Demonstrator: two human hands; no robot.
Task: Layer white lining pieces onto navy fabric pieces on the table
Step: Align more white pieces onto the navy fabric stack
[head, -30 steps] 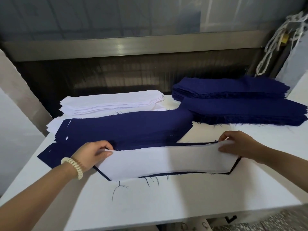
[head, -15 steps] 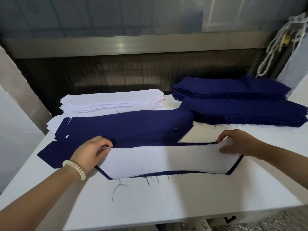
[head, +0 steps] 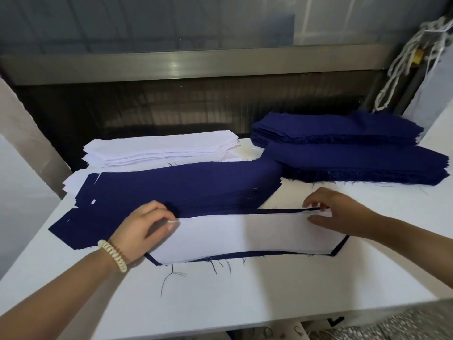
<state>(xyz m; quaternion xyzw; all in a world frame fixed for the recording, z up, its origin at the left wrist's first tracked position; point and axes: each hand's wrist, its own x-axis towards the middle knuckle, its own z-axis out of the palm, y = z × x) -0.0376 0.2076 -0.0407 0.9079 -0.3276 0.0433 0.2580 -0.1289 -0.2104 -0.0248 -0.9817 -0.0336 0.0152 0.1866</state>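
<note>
A white lining piece (head: 245,236) lies on top of a navy fabric piece (head: 339,249) at the middle of the white table (head: 245,303). Only a thin navy border shows around it. My left hand (head: 144,227), with a bead bracelet on the wrist, pinches the lining's upper left corner. At the upper right edge, my right hand (head: 338,214) has its curled fingers over the navy border and its thumb lying on the lining. Loose navy threads trail from the near edge.
Behind the pair lies a spread pile of navy pieces (head: 183,187) over white ones. A stack of white lining (head: 159,148) sits at the back left, two navy stacks (head: 355,143) at the back right. A white rope (head: 404,57) hangs top right.
My right hand has slid a little left along the upper edge and its fingers have loosened. The lining now lies flatter, and a navy strip shows along its top. My left hand barely moved.
</note>
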